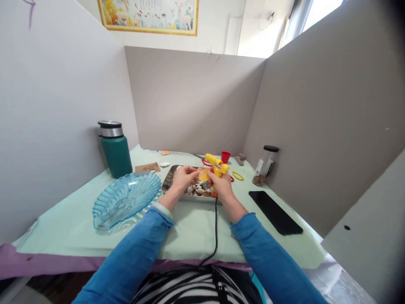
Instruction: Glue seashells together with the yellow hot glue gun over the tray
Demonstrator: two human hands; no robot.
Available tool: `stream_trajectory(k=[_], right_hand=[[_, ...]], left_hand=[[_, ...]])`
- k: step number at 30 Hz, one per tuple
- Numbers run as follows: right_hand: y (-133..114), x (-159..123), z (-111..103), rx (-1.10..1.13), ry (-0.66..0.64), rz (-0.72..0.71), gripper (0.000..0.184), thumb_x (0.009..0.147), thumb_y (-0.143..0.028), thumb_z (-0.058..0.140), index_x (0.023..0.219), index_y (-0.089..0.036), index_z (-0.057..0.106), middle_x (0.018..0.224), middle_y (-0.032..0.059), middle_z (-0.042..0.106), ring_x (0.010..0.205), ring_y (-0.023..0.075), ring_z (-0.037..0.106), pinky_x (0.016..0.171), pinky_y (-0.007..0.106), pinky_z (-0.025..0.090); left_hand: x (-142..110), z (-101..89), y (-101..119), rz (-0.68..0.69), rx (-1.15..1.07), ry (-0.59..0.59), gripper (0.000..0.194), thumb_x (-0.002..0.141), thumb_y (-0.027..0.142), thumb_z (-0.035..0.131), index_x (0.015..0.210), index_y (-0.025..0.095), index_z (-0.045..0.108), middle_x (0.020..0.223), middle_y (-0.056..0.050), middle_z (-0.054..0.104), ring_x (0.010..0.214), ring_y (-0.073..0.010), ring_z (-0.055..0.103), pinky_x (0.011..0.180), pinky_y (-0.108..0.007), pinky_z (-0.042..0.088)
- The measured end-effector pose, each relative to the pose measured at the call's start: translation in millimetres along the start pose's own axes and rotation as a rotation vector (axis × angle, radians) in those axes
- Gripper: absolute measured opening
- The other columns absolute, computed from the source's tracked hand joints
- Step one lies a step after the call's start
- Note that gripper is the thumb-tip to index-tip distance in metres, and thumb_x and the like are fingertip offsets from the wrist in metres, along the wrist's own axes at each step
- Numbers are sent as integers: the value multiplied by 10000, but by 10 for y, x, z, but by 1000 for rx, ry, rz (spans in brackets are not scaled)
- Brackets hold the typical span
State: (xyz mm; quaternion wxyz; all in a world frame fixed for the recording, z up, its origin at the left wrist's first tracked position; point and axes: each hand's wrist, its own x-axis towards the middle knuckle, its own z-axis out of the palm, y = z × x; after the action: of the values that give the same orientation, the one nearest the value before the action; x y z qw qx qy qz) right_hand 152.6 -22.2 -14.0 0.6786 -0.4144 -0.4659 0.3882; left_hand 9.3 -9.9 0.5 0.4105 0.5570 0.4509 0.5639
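My right hand (222, 184) is closed round the grip of a yellow glue gun (216, 164), whose black cord (216, 228) runs down toward me. The gun's nozzle points left at a small orange shell-like piece (203, 173). My left hand (182, 177) pinches that piece from the left side. Both hands hover over a metal tray (167, 182) filled with several shells and pebbles.
A blue glass shell-shaped dish (125, 198) lies at the left, with a green flask (115, 148) behind it. A black phone (274, 212) lies at the right, near a jar (265, 161). A red cup (225, 157), scissors (236, 174) and a brown card (147, 168) lie behind the tray. Grey partitions close in three sides.
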Motion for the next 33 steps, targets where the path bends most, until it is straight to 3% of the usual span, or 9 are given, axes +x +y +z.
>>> stream_trajectory(k=[5, 12, 18, 25, 33], right_hand=[[-1, 13, -17, -6, 69, 4, 288, 668, -398, 744, 816, -181, 626, 516, -55, 530, 429, 99, 455, 418, 233, 390], [-46, -9, -7, 19, 22, -25, 291, 661, -402, 757, 797, -178, 630, 532, -51, 538, 425, 90, 440, 419, 236, 384], [-31, -2, -5, 13, 49, -10, 241, 647, -305, 742, 818, -184, 623, 547, -56, 545, 419, 85, 437, 418, 232, 387], [-31, 1, -11, 13, 66, 6, 257, 636, -317, 743, 812, -177, 619, 526, -56, 543, 422, 91, 441, 409, 232, 380], [-53, -14, -7, 66, 8, 21, 302, 616, -332, 749, 829, -153, 630, 570, -52, 570, 433, 73, 457, 419, 214, 403]], left_hand=[[54, -45, -66, 70, -10, 16, 217, 668, 315, 779, 726, 148, 654, 647, -28, 663, 566, -137, 613, 558, -255, 496], [94, -55, -136, 199, 247, 18, 108, 703, 263, 717, 748, 171, 753, 663, -41, 692, 588, -142, 601, 598, -250, 468], [107, -48, -143, 164, 172, -30, 189, 717, 275, 707, 851, 163, 777, 783, -63, 741, 607, -144, 612, 612, -263, 498], [14, -38, -9, 130, 21, -18, 211, 660, 302, 775, 802, 154, 728, 714, -27, 702, 599, -117, 576, 589, -233, 461], [14, -31, -25, 117, -33, -13, 242, 636, 319, 787, 791, 146, 718, 671, -14, 671, 564, -106, 545, 553, -226, 428]])
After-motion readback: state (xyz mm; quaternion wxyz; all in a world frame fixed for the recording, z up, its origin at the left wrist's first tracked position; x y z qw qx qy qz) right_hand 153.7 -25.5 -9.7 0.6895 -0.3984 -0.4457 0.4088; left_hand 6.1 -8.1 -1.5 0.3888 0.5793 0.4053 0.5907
